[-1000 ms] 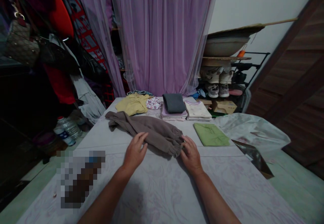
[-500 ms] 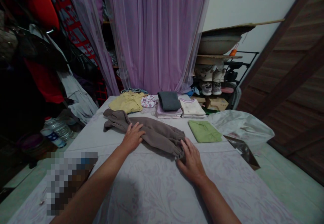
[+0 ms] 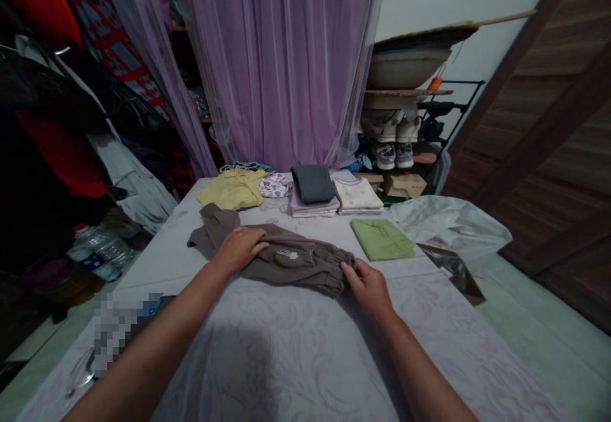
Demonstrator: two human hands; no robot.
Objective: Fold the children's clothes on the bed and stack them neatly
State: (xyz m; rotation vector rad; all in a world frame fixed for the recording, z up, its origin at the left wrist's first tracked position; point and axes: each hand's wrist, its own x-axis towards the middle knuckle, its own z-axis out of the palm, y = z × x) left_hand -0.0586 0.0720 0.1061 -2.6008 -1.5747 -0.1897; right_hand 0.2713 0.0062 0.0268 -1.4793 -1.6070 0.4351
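Note:
Brown-grey trousers with gathered cuffs and a small light patch lie lengthwise across the patterned white sheet. My left hand grips the cloth near the middle, its fingers closed on the upper edge. At the cuffs on the right, my right hand pinches the fabric between thumb and fingers. The left end of the trousers spreads out loosely beyond my left hand. To the right of the cuffs lies a folded green garment.
Along the far edge are a yellow garment, a patterned cloth, a stack topped by dark grey cloth and a cream stack. A plastic bag sits right, bottles left. A blurred-out item lies near left.
The trouser legs now lie together, with the light patch showing. Both hands have gone from resting on the cloth to gripping it. The view has shifted slightly.

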